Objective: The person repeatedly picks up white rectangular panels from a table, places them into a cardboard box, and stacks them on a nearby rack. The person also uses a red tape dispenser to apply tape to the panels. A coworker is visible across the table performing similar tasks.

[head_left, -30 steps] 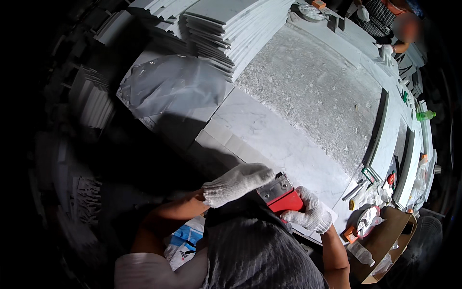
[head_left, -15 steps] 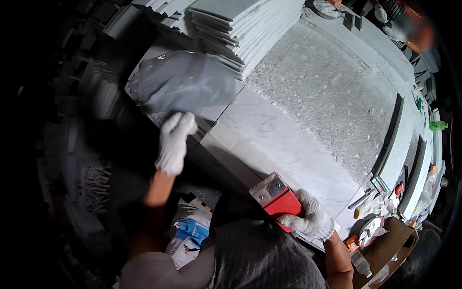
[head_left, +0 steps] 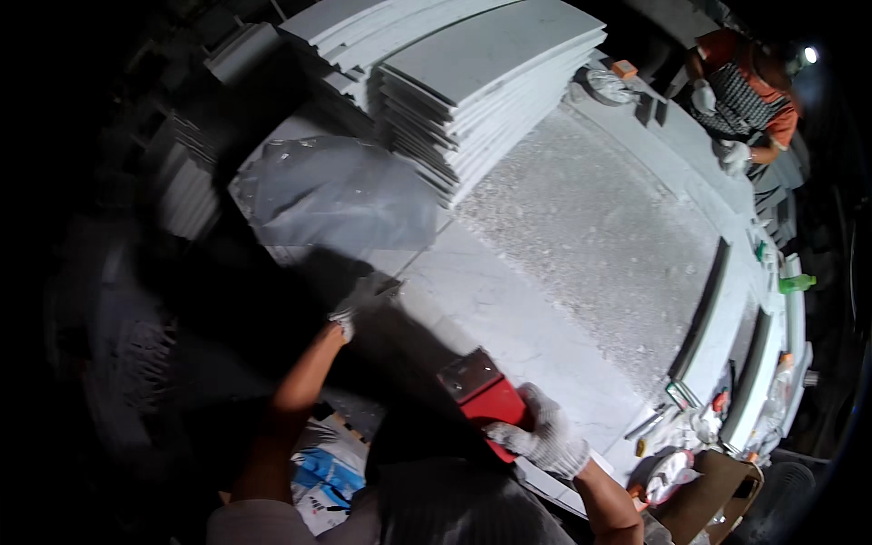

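Both gloved hands are working at the pale stone slab (head_left: pixel 545 318): the right hand (head_left: pixel 543 439) is gripping a red-handled scraper (head_left: pixel 481 392) on its near edge, while the left hand (head_left: pixel 361 298), grip unclear, is resting beside clear plastic sheet (head_left: pixel 341 195); most of the surface looks untouched.

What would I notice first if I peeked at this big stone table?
Probably the bright red-handled scraper with a flat metal blade, gripped by the white-gloved right hand at the near edge of the pale grey stone slab. Behind it, a tall stack of white stone tiles stands at the far side, and the gloved left hand touches a crinkled clear plastic sheet.
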Available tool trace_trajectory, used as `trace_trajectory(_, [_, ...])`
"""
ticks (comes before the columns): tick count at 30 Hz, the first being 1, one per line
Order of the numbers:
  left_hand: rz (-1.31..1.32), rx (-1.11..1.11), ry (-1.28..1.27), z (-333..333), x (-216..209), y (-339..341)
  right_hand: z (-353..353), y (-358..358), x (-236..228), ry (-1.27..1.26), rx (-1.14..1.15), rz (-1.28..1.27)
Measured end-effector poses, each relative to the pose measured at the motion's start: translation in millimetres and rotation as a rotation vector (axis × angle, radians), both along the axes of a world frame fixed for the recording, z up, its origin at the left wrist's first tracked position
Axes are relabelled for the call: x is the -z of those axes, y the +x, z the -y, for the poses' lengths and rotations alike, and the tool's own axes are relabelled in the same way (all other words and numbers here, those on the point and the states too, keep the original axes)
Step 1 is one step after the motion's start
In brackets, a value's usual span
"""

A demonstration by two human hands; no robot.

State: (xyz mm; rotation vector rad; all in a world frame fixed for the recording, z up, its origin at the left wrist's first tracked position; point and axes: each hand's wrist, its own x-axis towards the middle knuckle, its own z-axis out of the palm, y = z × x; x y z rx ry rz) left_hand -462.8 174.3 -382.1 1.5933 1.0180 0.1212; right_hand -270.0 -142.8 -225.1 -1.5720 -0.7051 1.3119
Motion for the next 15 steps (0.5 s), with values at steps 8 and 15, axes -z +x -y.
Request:
trace_trajectory(8, [0.171,0.238,0.18,33.6,-14.1,-50.9,3.7,2.4,3.1,-0.106,-0.133,0.111])
trace_trajectory(15, [-0.194,0.853,1.218,31.1,-130.4,4.7,2.6,3.0,7.9,0.043,-0.153,0.139])
